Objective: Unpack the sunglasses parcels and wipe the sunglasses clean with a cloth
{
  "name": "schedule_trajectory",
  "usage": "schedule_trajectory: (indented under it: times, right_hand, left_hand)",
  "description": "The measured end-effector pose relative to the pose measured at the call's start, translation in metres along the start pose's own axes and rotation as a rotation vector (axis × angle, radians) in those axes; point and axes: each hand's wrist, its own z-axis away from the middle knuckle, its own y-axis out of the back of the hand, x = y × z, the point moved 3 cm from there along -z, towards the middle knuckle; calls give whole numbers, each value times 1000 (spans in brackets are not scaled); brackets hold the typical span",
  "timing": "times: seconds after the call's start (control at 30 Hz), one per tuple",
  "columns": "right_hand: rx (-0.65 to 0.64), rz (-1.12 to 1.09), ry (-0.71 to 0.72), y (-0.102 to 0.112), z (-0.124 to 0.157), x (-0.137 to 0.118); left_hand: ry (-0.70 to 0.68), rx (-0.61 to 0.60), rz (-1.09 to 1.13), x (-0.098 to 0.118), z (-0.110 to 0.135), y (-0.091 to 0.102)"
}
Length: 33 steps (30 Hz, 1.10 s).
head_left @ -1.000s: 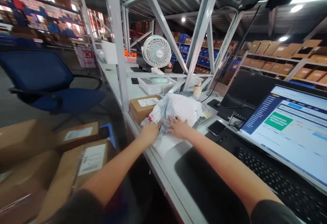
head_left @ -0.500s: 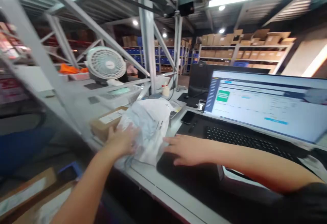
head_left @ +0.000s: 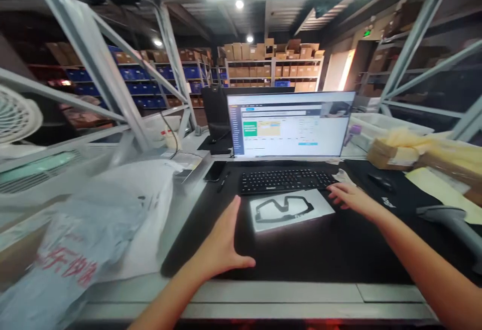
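Note:
A flat white box printed with a black angular frame shape lies on the black desk mat, just in front of the keyboard. To its left my left hand hovers over the mat, thumb and fingers spread, holding nothing. At the box's right end is my right hand, fingers loosely apart and near the box corner; whether they touch it I cannot tell. Grey and white plastic mailing bags with red print lie at the left, apart from both hands.
A monitor stands behind the keyboard. A phone and a pen lie left of it. At the right are a mouse, a barcode scanner, an open cardboard box and a white bin.
The view has swung right, from the bags to the monitor. My left hand has left the bags and is over the mat; my right hand has moved to the right end of the white box.

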Motion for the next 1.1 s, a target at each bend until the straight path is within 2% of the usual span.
schedule_trajectory:
  times: [0.07,0.13,0.23,0.3,0.4,0.5,0.6,0.73,0.83,0.97,1.1]
  right_hand:
    - [-121,-108,-105,-16,10,17]
    - [-229,-223,-168,-35,12,29]
    - [-301,-351,-197,-55,7,45]
    - [-319,-411,-197,-60,3,54]
    - [-306,-495,-126,-54,-2,64]
    - [-316,-564,39,-47,-6,63]
    - [-346,-489,190,-48,-8,58]
    - [-234,-331,261,-52,-4,50]
    - [-212,-254,347,-47,1,43]
    - [-219,-253,315,-32,-1,44]
    - [-235,-182,287,-23,-4,57]
  left_hand:
    - [35,-50,121,0,-21,-29]
    - [64,-48,211,-2,-38,-43]
    - [95,0,276,-8,-52,-48]
    - [104,-9,305,-13,-55,-48]
    - [124,-50,323,-21,-56,-52]
    - [131,-47,301,-27,-57,-54]
    - [114,-48,317,-30,-61,-51]
    - [88,-95,314,-31,-66,-40]
    - [31,-128,282,-31,-69,-29]
    - [-23,-119,263,-30,-69,-22]
    - [-44,-106,239,-29,-66,-28]
